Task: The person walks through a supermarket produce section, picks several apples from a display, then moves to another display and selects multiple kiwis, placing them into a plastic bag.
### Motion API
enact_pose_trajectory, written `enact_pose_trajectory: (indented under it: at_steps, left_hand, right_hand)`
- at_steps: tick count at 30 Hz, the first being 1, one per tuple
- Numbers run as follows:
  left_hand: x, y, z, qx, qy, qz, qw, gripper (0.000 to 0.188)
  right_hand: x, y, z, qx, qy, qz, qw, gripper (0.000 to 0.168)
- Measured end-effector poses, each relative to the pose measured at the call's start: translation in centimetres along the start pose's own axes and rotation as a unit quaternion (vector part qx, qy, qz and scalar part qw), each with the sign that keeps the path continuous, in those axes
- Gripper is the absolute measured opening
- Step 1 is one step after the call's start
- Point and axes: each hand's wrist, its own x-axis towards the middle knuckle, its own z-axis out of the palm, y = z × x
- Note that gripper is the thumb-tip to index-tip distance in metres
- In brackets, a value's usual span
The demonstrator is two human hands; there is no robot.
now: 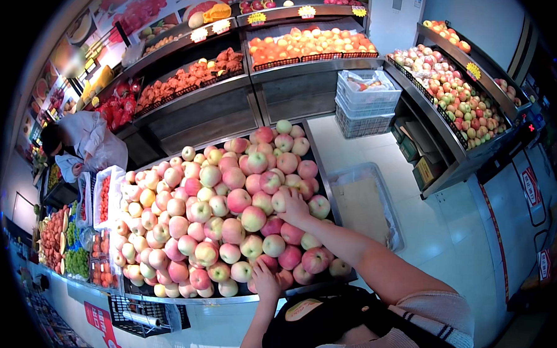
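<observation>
A broad heap of red and yellow-green apples (pixel 233 203) covers the sloping black display stand before me. My right hand (pixel 295 206) reaches over the heap's right side, its fingers curled around a pale pink apple (pixel 278 202). The apple still sits among its neighbours. Nearer to me, my left hand (pixel 265 280) is at the front edge of the heap. Its fingers lie over a red apple (pixel 271 263), with another apple (pixel 285 279) close beside the thumb. How firmly the left fingers close is hidden.
A metal-edged stand rim (pixel 235 301) runs along the front, with a black basket (pixel 148 324) hung below. On the floor are a plastic tub (pixel 366 203) and stacked crates (pixel 366 103). A person (pixel 93 140) stands at the far left. Fruit shelves (pixel 314 47) line the back.
</observation>
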Motion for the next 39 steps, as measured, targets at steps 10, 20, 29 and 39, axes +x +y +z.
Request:
enact_pose_trajectory:
  at_steps: [10, 20, 29, 39]
  left_hand:
    - [3.4, -1.0, 0.0, 0.087, -0.059, 0.021, 0.994, 0.053]
    - [4.4, -0.4, -1.3, 0.072, -0.103, 0.014, 0.992, 0.044]
    - [4.5, -0.4, -0.2, 0.041, -0.074, 0.001, 0.996, 0.028]
    - [4.4, -0.1, -1.5, 0.05, -0.062, -0.015, 0.997, 0.041]
  right_hand:
    - [-2.6, 8.4, -4.1, 0.167, 0.058, -0.093, 0.98, 0.082]
    - [-7.6, 11.7, -3.5, 0.183, 0.036, -0.1, 0.977, 0.085]
    - [-7.9, 14.8, -3.3, 0.121, 0.025, -0.099, 0.987, 0.101]
    - [-7.7, 13.8, -4.6, 0.09, -0.016, -0.047, 0.995, 0.111]
